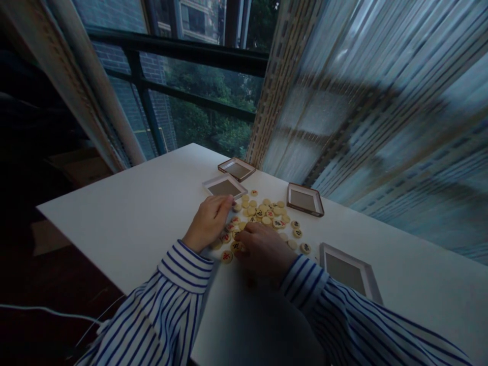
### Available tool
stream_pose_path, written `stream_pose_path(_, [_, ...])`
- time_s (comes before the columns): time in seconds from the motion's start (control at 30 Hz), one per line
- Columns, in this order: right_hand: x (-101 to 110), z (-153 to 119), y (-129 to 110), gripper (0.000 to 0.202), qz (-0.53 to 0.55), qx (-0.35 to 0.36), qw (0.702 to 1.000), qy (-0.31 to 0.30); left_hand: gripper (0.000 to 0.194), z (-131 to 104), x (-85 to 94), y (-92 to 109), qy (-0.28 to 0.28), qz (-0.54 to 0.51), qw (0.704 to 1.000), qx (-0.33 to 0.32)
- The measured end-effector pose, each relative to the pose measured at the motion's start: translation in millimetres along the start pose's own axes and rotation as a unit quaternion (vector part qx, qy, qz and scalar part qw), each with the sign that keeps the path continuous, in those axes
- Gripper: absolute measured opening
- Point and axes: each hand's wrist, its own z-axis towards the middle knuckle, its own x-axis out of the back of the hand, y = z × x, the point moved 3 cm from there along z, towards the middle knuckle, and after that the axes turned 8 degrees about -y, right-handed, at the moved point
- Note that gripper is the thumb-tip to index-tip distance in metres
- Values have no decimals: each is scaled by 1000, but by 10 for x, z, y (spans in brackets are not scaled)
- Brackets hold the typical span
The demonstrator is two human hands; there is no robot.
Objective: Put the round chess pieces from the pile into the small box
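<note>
Many round, pale wooden Chinese chess pieces (263,211) lie in a loose heap on the white table, some showing red or black characters, others blank side up. My left hand (208,221) rests cupped along the left side of the heap. Its fingers reach forward and bend slightly, and the palm side is hidden. Over the near part of the heap is my right hand (263,249), back upward. Its fingers are bent down and closed together beside a black-marked piece (236,246); the fingertips are largely hidden. A red-marked piece (226,256) lies between my hands.
Shallow square trays surround the heap: a white-rimmed tray (206,184) and a brown-rimmed tray (221,169) behind, a brown-rimmed tray (321,207) at right, and a white-rimmed tray (371,284) near my right sleeve. A window railing (183,51) and curtain (285,76) stand behind the table (133,213).
</note>
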Motion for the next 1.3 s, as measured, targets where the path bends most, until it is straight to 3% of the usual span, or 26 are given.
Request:
stream_pose_path(0.37, [18,23,9,22,27,-20,999,0,46,-22,-10,-16,-1,-7,999,33])
stream_pose_path(0.73, [304,-323,199,24,97,28,981,166,41,-67,-71,50,-6,-80,996,34])
stream_pose_path(0.87, [364,-507,240,24,110,59,968,218,37,-131,-164,192,-42,-151,987,47])
stream_pose_path(0.97, [382,-658,254,24,111,40,964,237,32,-206,-226,352,-75,-218,972,45])
stream_pose_path(1.17, [355,-953,249,20,112,46,954,273,25,-363,-390,607,-176,-327,925,83])
stream_pose_path(1.3, [335,-1147,273,21,116,41,944,308,25,-425,-518,746,-209,-372,898,109])
